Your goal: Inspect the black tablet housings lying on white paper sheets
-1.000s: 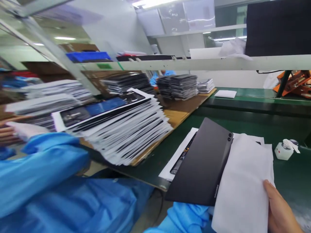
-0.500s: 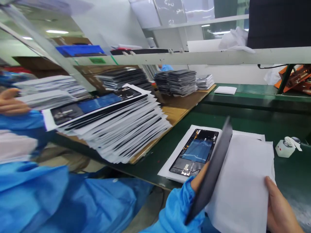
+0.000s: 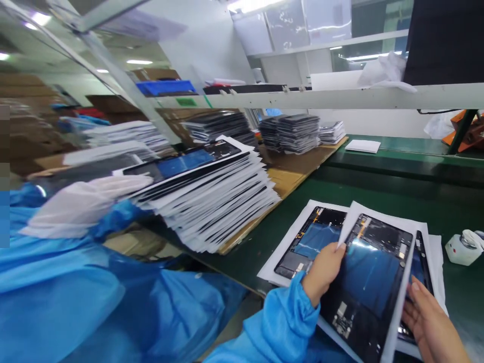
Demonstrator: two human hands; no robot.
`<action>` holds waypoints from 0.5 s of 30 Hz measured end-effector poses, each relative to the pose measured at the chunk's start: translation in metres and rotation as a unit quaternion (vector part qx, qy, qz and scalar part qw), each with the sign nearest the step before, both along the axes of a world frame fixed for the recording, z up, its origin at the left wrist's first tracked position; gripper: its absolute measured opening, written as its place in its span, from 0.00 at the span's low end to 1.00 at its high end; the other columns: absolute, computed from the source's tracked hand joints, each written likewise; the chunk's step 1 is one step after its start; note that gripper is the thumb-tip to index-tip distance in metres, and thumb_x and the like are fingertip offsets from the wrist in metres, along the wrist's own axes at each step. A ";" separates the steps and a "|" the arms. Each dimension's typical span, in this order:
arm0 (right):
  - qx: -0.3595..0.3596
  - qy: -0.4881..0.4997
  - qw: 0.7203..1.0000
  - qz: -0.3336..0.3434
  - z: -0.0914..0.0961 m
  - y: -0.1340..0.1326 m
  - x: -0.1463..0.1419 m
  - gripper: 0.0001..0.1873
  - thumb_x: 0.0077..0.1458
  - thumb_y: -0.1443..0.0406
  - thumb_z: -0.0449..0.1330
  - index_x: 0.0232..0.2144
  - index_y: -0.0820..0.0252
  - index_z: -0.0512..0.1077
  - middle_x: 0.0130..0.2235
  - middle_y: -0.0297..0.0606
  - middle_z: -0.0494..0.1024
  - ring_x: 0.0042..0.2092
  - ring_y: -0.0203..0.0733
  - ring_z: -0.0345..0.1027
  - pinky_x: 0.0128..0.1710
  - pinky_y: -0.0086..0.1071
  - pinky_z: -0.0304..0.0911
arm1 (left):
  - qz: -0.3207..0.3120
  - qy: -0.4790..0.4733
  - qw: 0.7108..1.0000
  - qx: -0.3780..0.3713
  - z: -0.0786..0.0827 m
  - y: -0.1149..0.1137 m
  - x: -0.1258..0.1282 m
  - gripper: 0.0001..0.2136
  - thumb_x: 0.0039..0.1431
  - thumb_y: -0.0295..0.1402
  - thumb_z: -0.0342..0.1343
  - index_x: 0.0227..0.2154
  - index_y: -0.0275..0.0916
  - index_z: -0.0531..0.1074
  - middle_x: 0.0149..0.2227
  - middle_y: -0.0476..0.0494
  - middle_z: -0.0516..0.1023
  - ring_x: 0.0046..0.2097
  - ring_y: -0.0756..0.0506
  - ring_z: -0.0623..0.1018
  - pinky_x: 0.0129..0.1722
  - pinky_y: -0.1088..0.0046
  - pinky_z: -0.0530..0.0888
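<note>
My left hand (image 3: pixel 323 267) and my right hand (image 3: pixel 431 322) grip the long edges of a tablet body (image 3: pixel 365 287), its open interior facing up, with a blue panel and small circuit boards showing. A white paper sheet (image 3: pixel 350 232) lies under it. To its left, a second open tablet (image 3: pixel 312 242) rests on its own white sheet (image 3: pixel 282 269), just beyond my left hand. A third dark tablet edge (image 3: pixel 419 267) shows beyond the held one, next to my right fingers.
A tall, fanned stack of tablets in white sheets (image 3: pixel 204 201) sits on cardboard to my left, with a co-worker's white-gloved hand (image 3: pixel 83 206) in a blue sleeve beside it. A white bottle (image 3: pixel 464 247) stands on the green workbench (image 3: pixel 378 191) at right. Further stacks (image 3: pixel 298 133) stand behind.
The dark tablet held in my hands has swung from back-up, through on edge, to interior-up. My left hand now shows at its edge. The co-worker's hand has moved toward the stack.
</note>
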State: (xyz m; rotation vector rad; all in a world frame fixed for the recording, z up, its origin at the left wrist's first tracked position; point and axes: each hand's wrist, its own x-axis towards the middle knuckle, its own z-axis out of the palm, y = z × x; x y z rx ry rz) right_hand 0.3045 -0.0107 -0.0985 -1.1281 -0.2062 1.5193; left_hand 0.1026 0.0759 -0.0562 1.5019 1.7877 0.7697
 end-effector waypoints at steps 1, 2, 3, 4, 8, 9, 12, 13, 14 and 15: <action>-0.022 -0.001 1.000 -0.008 0.000 0.001 0.002 0.42 0.28 0.52 0.68 0.47 0.59 0.61 0.49 0.46 0.68 0.41 0.48 0.68 0.33 0.33 0.67 | 0.002 0.014 1.000 0.010 0.007 0.008 -0.012 0.17 0.52 0.43 0.43 0.27 0.34 0.70 0.30 0.43 0.74 0.35 0.44 0.71 0.36 0.72 0.64; -0.045 -0.001 0.999 -0.015 0.000 0.002 0.006 0.44 0.26 0.51 0.68 0.47 0.59 0.61 0.50 0.45 0.67 0.42 0.47 0.67 0.33 0.31 0.66 | 0.008 0.029 0.999 0.018 0.013 0.016 -0.026 0.18 0.52 0.43 0.43 0.27 0.35 0.70 0.31 0.43 0.74 0.36 0.44 0.71 0.37 0.72 0.64; -0.057 -0.009 0.998 -0.020 -0.001 0.002 0.010 0.44 0.26 0.50 0.68 0.47 0.59 0.61 0.52 0.45 0.65 0.44 0.47 0.66 0.32 0.30 0.66 | 0.017 0.044 0.999 0.024 0.019 0.024 -0.041 0.18 0.53 0.43 0.42 0.28 0.34 0.70 0.32 0.43 0.74 0.37 0.44 0.72 0.38 0.72 0.65; -0.056 -0.024 0.998 -0.023 -0.003 0.002 0.015 0.43 0.27 0.49 0.67 0.47 0.59 0.61 0.52 0.44 0.64 0.45 0.47 0.64 0.33 0.29 0.66 | 0.027 0.059 0.998 0.026 0.024 0.032 -0.056 0.18 0.53 0.43 0.41 0.29 0.34 0.70 0.33 0.42 0.75 0.37 0.44 0.72 0.38 0.73 0.65; -0.018 -0.106 0.994 -0.030 -0.023 0.001 0.039 0.38 0.34 0.46 0.63 0.45 0.59 0.63 0.54 0.42 0.62 0.49 0.46 0.60 0.40 0.31 0.63 | 0.072 0.141 0.987 0.006 0.030 0.058 -0.107 0.18 0.53 0.40 0.40 0.24 0.33 0.69 0.28 0.38 0.74 0.33 0.42 0.73 0.33 0.71 0.65; -0.016 -0.129 0.991 -0.024 -0.028 0.001 0.043 0.37 0.35 0.46 0.62 0.45 0.59 0.63 0.53 0.41 0.62 0.49 0.47 0.60 0.43 0.33 0.62 | 0.077 0.163 0.984 0.000 0.028 0.063 -0.115 0.17 0.53 0.39 0.40 0.22 0.33 0.69 0.27 0.37 0.74 0.33 0.42 0.73 0.33 0.70 0.65; -0.037 -0.233 0.972 -0.006 -0.031 0.004 0.050 0.30 0.39 0.46 0.59 0.42 0.57 0.67 0.49 0.41 0.67 0.48 0.51 0.61 0.48 0.41 0.57 | 0.070 0.208 0.975 -0.010 0.025 0.073 -0.123 0.16 0.51 0.39 0.43 0.18 0.34 0.68 0.26 0.37 0.74 0.33 0.41 0.74 0.35 0.71 0.65; -0.034 -0.283 0.959 -0.004 -0.029 0.005 0.050 0.28 0.41 0.46 0.57 0.41 0.57 0.69 0.47 0.41 0.69 0.48 0.52 0.62 0.49 0.42 0.55 | 0.062 0.217 0.974 -0.010 0.025 0.075 -0.123 0.15 0.51 0.38 0.43 0.18 0.35 0.68 0.27 0.37 0.74 0.34 0.41 0.74 0.36 0.72 0.66; -0.022 -0.332 0.943 -0.007 -0.025 0.008 0.050 0.25 0.44 0.47 0.56 0.40 0.57 0.70 0.46 0.41 0.71 0.49 0.52 0.61 0.51 0.42 0.53 | 0.054 0.225 0.973 -0.008 0.025 0.076 -0.121 0.15 0.51 0.38 0.43 0.19 0.35 0.68 0.28 0.37 0.75 0.36 0.41 0.74 0.37 0.72 0.66; -0.004 -0.375 0.927 -0.012 -0.021 0.010 0.049 0.23 0.45 0.49 0.54 0.39 0.57 0.70 0.45 0.40 0.71 0.49 0.51 0.61 0.52 0.41 0.51 | 0.044 0.232 0.972 -0.005 0.026 0.077 -0.119 0.14 0.51 0.37 0.43 0.20 0.35 0.68 0.29 0.37 0.75 0.37 0.41 0.74 0.39 0.72 0.66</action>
